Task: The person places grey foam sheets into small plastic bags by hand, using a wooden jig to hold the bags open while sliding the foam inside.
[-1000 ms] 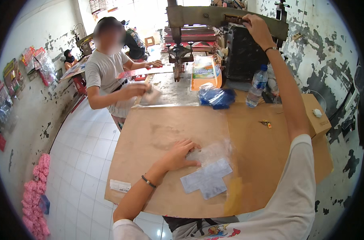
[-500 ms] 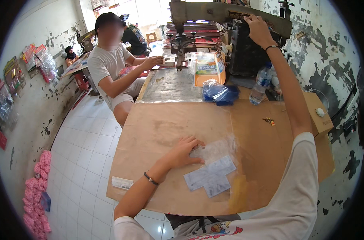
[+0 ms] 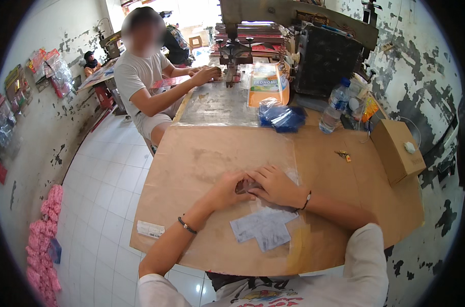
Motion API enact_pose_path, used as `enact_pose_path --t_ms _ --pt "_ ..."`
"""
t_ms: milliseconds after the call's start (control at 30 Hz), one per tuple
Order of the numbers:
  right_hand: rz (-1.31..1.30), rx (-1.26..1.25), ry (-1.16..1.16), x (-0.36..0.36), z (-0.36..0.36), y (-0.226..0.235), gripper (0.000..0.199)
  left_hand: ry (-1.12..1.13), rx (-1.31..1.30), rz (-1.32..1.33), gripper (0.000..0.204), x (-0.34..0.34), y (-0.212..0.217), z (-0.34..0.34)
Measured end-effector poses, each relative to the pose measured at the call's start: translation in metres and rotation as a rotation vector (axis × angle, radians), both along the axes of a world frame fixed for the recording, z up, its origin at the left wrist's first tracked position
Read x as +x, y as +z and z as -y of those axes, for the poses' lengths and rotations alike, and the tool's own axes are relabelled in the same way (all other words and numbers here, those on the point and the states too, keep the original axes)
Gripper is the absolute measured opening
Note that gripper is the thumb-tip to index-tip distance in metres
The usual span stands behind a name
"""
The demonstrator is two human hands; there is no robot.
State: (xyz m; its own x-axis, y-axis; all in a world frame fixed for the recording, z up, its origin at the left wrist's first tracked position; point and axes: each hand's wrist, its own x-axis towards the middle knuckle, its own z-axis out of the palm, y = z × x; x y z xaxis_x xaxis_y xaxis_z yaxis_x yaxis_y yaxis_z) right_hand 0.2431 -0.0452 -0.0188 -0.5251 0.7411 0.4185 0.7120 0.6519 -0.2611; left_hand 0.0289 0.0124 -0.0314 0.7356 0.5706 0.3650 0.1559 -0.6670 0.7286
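My left hand (image 3: 226, 191) and my right hand (image 3: 283, 187) meet over the brown-covered table (image 3: 201, 153), fingers curled toward each other. Between their fingertips shows a small piece of clear plastic film (image 3: 248, 186), mostly hidden by the fingers. Both hands look closed on it. Just below them, nearer my body, a pale grey T-shaped sheet (image 3: 265, 228) lies flat. Yellowish tape (image 3: 299, 246) is stuck on the table to its right.
A co-worker (image 3: 145, 77) sits at the far left, hands near the press machine (image 3: 235, 51). Further back lie a blue plastic bundle (image 3: 282, 118) and an orange printed sheet (image 3: 268, 87). A water bottle (image 3: 334, 108), keys (image 3: 343, 155) and cardboard box (image 3: 397, 152) stand or lie at right.
My right hand has come down from the machine's arm at the upper right to meet my left hand over the table. The co-worker's hands have shifted slightly toward the press.
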Motion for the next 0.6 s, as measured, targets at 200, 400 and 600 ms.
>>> enact_pose_path --t_ms 200,400,600 --pt "-0.068 0.141 -0.002 0.005 -0.001 -0.018 0.022 0.016 -0.230 0.043 0.024 -0.006 -0.007 -0.003" --pt "-0.172 0.056 -0.005 0.008 0.001 -0.006 0.015 0.120 -0.310 -0.006 0.016 -0.006 0.008 0.001" --pt "-0.303 0.075 -0.023 0.003 -0.006 -0.010 0.011 0.082 -0.700 0.080 0.024 -0.013 -0.004 -0.006"
